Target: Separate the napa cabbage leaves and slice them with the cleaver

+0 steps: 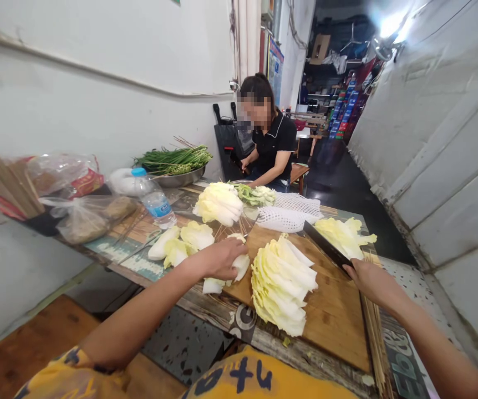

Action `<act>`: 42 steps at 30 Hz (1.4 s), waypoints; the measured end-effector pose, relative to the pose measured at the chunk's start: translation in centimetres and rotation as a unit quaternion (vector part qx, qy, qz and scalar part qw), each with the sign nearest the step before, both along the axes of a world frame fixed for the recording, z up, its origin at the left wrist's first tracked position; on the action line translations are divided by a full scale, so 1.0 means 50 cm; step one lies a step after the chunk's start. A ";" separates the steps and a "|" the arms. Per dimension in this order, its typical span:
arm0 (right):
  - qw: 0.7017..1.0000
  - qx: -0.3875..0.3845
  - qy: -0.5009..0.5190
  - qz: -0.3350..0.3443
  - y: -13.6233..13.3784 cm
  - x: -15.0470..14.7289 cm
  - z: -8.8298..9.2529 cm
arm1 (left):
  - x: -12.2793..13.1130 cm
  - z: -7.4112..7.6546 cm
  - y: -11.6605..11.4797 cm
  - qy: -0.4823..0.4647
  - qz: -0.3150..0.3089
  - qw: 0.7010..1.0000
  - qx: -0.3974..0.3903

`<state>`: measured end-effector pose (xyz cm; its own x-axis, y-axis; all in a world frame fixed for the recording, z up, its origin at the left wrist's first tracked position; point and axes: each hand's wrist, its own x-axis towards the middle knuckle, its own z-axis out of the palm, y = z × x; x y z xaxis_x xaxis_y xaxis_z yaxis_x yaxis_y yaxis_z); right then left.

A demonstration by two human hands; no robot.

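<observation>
My right hand [366, 277] is wrapped round the handle of a kitchen knife [326, 244], its dark blade pointing up and left over the right part of the wooden cutting board [339, 321]. At the board's left edge, my left hand [224, 259] has its fingers curled over a white napa cabbage leaf [242, 267]; the fingertips are partly hidden. A stack of yellow-white napa cabbage leaves [283, 285] lies on the board between my hands. More cabbage leaves [342, 235] lie beyond the blade, and loose pieces [176, 246] are left of my left hand.
Across the table a person [270, 138] in black works with greens. A pile of cabbage [219, 204], white foam netting [289, 213], a water bottle [156, 199] and a metal bowl of green vegetables [176, 174] stand farther back. Thin sticks [374, 343] line the board's right edge.
</observation>
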<state>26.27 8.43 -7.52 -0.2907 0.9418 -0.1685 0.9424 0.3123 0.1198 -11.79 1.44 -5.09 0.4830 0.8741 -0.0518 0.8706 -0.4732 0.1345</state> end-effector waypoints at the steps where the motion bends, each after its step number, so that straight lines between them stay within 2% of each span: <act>1: 1.000 0.001 0.000 -0.001 0.000 -0.001 0.001 | 0.000 0.003 -0.001 0.004 0.023 1.000 0.017; 5: 1.000 0.002 0.000 -0.001 -0.001 -0.002 0.002 | -0.026 0.037 0.008 0.007 0.132 0.988 0.081; 8: 1.000 0.003 0.004 -0.006 -0.005 -0.003 0.004 | -0.047 0.083 0.020 -0.001 0.215 0.969 0.119; 10: 1.000 0.005 0.010 -0.010 -0.010 -0.004 0.007 | -0.041 0.119 0.029 -0.008 0.243 0.958 0.149; 11: 1.000 0.006 0.014 -0.011 -0.013 -0.004 0.009 | -0.031 0.136 0.036 -0.012 0.229 0.959 0.168; 12: 1.000 0.006 0.019 -0.013 -0.015 -0.005 0.011 | -0.015 0.151 0.045 -0.012 0.188 0.965 0.184; 15: 0.999 0.004 0.031 -0.022 -0.022 -0.005 0.017 | 0.061 0.179 0.087 0.005 0.005 0.981 0.193; 17: 0.999 0.000 0.042 -0.032 -0.023 -0.005 0.020 | 0.128 0.182 0.127 0.031 -0.090 0.982 0.163; 20: 0.997 -0.006 0.060 -0.045 -0.022 -0.001 0.022 | 0.241 0.160 0.184 0.072 -0.195 0.972 0.112; 23: 0.995 -0.013 0.079 -0.056 -0.019 0.006 0.023 | 0.345 0.113 0.218 0.091 -0.286 0.951 0.075; 25: 0.994 -0.016 0.092 -0.059 -0.017 0.010 0.024 | 0.397 0.076 0.226 0.100 -0.339 0.933 0.061; 27: 0.993 -0.018 0.103 -0.058 -0.015 0.015 0.024 | 0.427 0.044 0.226 0.106 -0.369 0.922 0.055; 31: 0.992 -0.018 0.116 -0.055 -0.010 0.020 0.023 | 0.427 0.015 0.220 0.063 -0.403 0.912 0.029; 34: 0.991 -0.012 0.121 -0.059 -0.010 0.024 0.027 | 0.388 0.012 0.220 0.006 -0.341 0.940 0.018; 36: 0.991 -0.005 0.119 -0.063 -0.017 0.026 0.035 | 0.360 0.006 0.221 0.013 -0.288 0.958 0.005; 39: 0.992 0.008 0.109 -0.070 -0.038 0.021 0.058 | 0.335 -0.016 0.220 0.033 -0.272 0.961 -0.022; 42: 0.993 0.009 0.097 -0.066 -0.063 0.004 0.081 | 0.334 -0.043 0.214 0.032 -0.266 0.963 -0.027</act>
